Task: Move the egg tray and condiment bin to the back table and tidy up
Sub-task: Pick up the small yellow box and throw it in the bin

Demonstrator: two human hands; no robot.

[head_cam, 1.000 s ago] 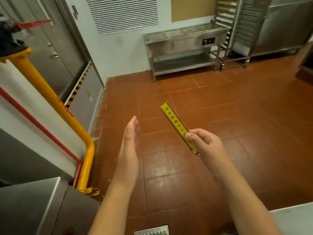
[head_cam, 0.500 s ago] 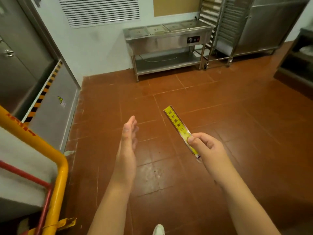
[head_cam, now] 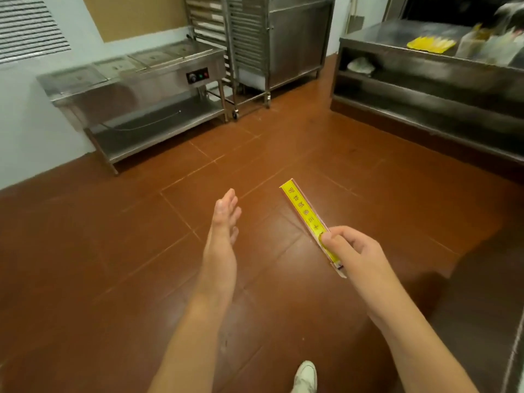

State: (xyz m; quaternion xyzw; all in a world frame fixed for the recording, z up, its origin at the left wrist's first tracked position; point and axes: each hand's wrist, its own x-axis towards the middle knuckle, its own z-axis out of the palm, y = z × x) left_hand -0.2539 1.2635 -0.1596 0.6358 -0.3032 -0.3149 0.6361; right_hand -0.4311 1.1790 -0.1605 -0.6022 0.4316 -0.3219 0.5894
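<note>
Yellow packet [head_cam: 307, 221] angled up-left, right hand [head_cam: 351, 251] pinching

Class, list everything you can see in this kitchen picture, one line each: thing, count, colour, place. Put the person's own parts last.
Yellow label strip: one, yellow with dark characters, pinched in the right hand, above the floor.
Warming counter: one, steel, by the back wall, left.
Tray rack: one, steel, on wheels, right of the warming counter.
Steel cabinet: one, steel, back centre.
Work table: one, steel with shelves, right.
Yellow packets: a blurred pile, yellow, on the work table.
Wall vent: one, white, upper left.
Floor: red-brown tiles.
Shoe: one, white, bottom edge.
Left hand: one, fingers straight, holds nothing.
Right hand: one, pinches the strip.
</note>
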